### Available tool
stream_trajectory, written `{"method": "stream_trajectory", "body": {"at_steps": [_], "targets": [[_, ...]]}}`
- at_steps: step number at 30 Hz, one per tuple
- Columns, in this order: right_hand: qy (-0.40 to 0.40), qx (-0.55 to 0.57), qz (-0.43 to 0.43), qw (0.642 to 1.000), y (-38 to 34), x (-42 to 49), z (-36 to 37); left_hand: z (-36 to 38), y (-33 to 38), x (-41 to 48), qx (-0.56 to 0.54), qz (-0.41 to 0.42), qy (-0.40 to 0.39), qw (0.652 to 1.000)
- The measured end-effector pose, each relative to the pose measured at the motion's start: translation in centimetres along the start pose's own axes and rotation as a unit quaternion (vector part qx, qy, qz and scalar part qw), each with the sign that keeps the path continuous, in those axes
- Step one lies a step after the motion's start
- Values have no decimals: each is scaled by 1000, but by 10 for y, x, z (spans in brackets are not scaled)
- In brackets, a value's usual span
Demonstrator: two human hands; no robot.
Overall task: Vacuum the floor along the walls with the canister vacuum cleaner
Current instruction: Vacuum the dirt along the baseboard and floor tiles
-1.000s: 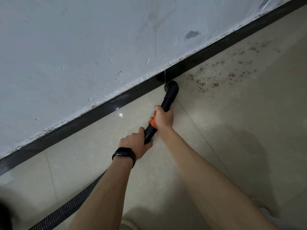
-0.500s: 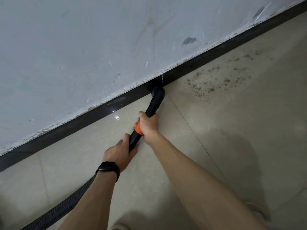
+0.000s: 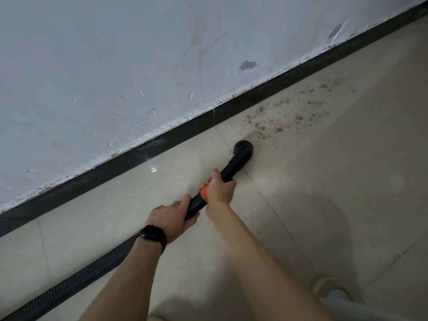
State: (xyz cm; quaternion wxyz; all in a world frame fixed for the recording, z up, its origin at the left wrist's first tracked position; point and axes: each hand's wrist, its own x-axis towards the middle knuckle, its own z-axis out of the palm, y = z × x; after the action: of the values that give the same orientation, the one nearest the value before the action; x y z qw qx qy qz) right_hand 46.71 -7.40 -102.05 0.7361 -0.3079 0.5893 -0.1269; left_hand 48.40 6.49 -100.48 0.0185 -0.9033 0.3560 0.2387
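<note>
A black vacuum wand with a round nozzle (image 3: 242,149) lies low on the beige tiled floor (image 3: 324,193), a short way out from the black skirting board (image 3: 185,133). My right hand (image 3: 220,188) grips the wand by its orange collar (image 3: 203,190). Just behind it, my left hand (image 3: 172,216), with a black band on the wrist, holds the wand's rear end. The ribbed black hose (image 3: 69,281) runs from there to the lower left edge. Brown dirt specks (image 3: 278,121) lie on the tiles just beyond the nozzle.
A scuffed white wall (image 3: 139,66) with chipped paint rises above the skirting. A light-coloured shoe (image 3: 328,288) shows at the lower right. Tile seams cross the floor near the nozzle.
The nozzle has pulled away from the skirting and moved right, toward the dirt patch. Both hands moved with it and kept their hold.
</note>
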Motion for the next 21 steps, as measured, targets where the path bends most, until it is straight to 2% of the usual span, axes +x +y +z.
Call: {"method": "stream_trajectory", "body": {"at_steps": [5,13,16,21], "targets": [[49,46,-29,997,-27,13,-31,-1,39,21,5,59,-3,998],[86,49,-52,994,-45,29,-51,-3,67,36,-1,86,-3,996],[75,55,-52,994,-49,31,-53,-5,70,40,-2,84,-7,996],[12,51,-44,998,-56,31,-43,-11,66,45,-17,52,6,998]]}}
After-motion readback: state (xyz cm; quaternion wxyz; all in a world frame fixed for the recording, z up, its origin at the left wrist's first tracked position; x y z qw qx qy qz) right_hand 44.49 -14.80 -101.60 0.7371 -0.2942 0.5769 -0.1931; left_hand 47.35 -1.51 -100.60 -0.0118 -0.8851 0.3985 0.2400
